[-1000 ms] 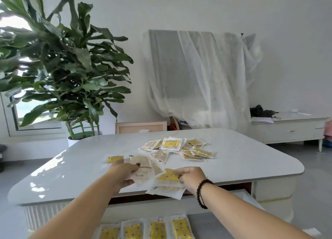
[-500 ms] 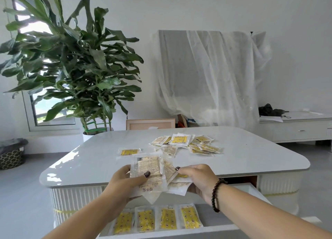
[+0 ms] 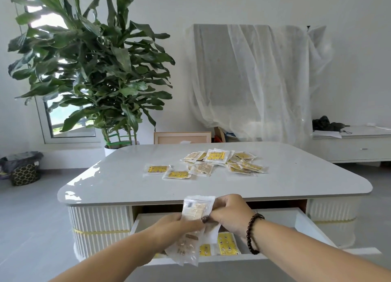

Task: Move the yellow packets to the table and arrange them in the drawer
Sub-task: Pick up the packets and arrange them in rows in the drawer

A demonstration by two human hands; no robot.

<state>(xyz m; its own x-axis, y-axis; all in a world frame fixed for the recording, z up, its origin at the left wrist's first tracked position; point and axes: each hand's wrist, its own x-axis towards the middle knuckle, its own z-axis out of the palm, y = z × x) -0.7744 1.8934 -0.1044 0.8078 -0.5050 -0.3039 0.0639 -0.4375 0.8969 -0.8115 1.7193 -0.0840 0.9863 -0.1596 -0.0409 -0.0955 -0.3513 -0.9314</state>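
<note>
Over the open white drawer (image 3: pixel 304 224) both my hands hold a small bunch of clear packets (image 3: pixel 195 209), seen from their pale backs. My left hand (image 3: pixel 177 226) grips the bunch from below, thumb on top. My right hand (image 3: pixel 229 211), with a dark bead bracelet, pinches its upper right edge. In the drawer a row of yellow packets (image 3: pixel 227 243) lies face up, partly hidden by my arms. A loose pile of yellow packets (image 3: pixel 220 161) rests on the white table (image 3: pixel 296 182), with two single packets (image 3: pixel 167 171) to its left.
A large potted plant (image 3: pixel 93 69) stands behind the table's far left corner. A bin with a dark bag (image 3: pixel 23 169) sits on the floor at left. A draped object (image 3: pixel 254 80) and a low white sideboard (image 3: pixel 359 146) stand along the back wall.
My hands lifted the bunch of packets off the table's front edge and carried it down over the open drawer. My view drew back, showing more of the drawer and table front.
</note>
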